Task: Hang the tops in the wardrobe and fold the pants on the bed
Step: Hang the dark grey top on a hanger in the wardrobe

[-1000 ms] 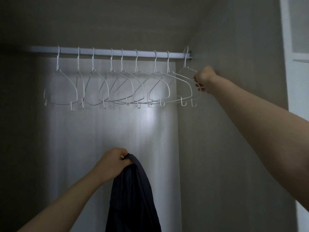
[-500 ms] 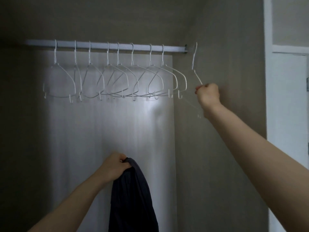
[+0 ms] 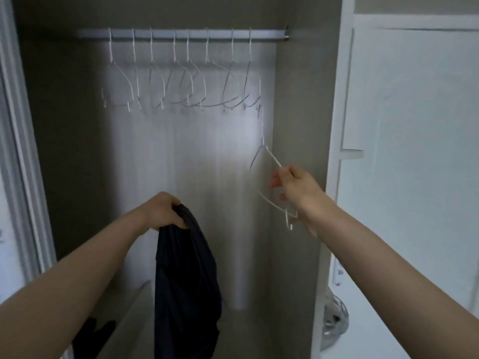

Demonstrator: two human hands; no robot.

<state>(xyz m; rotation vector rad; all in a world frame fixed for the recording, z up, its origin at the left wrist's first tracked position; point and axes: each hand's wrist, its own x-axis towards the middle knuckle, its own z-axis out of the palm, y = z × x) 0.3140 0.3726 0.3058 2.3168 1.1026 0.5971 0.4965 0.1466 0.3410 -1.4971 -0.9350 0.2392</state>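
Head view: the left hand (image 3: 166, 212), at 6 o'clock, grips a dark top (image 3: 185, 286) that hangs from its fist before the wardrobe (image 3: 298, 120). At 3 o'clock the right hand (image 3: 294, 190) pinches a white hanger (image 3: 269, 158), below the rail (image 3: 181, 34) at 12 o'clock.

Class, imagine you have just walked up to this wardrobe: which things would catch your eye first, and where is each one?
First, the dark garment hanging low in the middle, gripped at its top by the left hand. Next, the white wire hanger held off the rail by the right hand, to the right near the wardrobe's side wall. Above, a row of empty white hangers lines the rail.
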